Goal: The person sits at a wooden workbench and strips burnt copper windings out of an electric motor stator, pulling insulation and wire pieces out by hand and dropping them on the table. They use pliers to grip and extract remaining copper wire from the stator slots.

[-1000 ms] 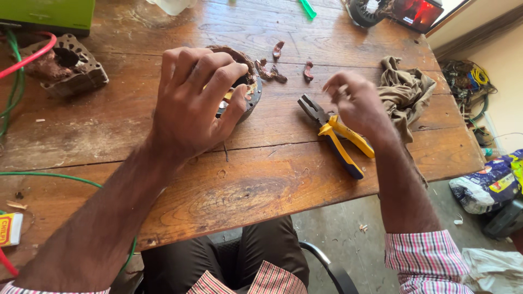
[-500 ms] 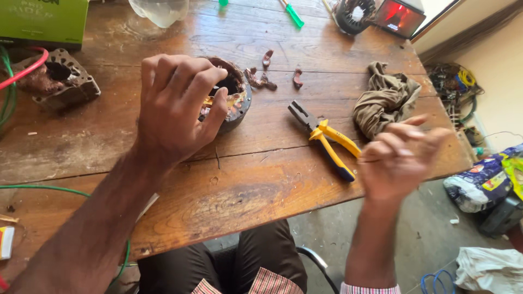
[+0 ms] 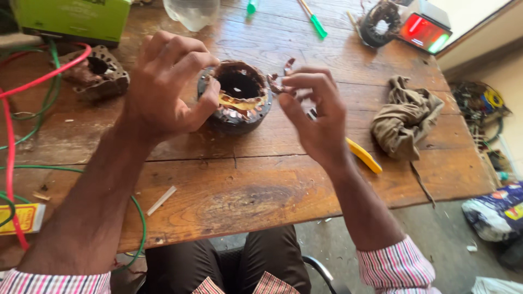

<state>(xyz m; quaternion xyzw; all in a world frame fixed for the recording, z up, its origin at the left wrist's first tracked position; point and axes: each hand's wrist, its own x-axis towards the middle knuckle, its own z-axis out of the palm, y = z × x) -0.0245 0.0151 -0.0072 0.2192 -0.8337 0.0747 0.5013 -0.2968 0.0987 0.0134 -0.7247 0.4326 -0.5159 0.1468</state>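
A round motor stator (image 3: 239, 98) with copper windings and a yellow paper strip stands on the wooden table (image 3: 245, 190). My left hand (image 3: 169, 87) grips its left side, thumb on the rim. My right hand (image 3: 316, 114) hovers just right of the stator, fingertips pinched on a small brown piece at the stator's rim. Yellow-handled pliers (image 3: 362, 155) lie on the table behind my right hand, mostly hidden by it.
A crumpled brown rag (image 3: 406, 117) lies to the right. Another stator (image 3: 95, 73) and red and green wires (image 3: 32, 87) sit at the left, with a green box (image 3: 71, 16), a clear bottle (image 3: 190, 12), green pens (image 3: 315, 22) and a coil (image 3: 381, 22) at the back.
My right hand left the pliers, swung out to the right, then came back to the stator's right rim. My left hand shifted from covering the stator to gripping its side.
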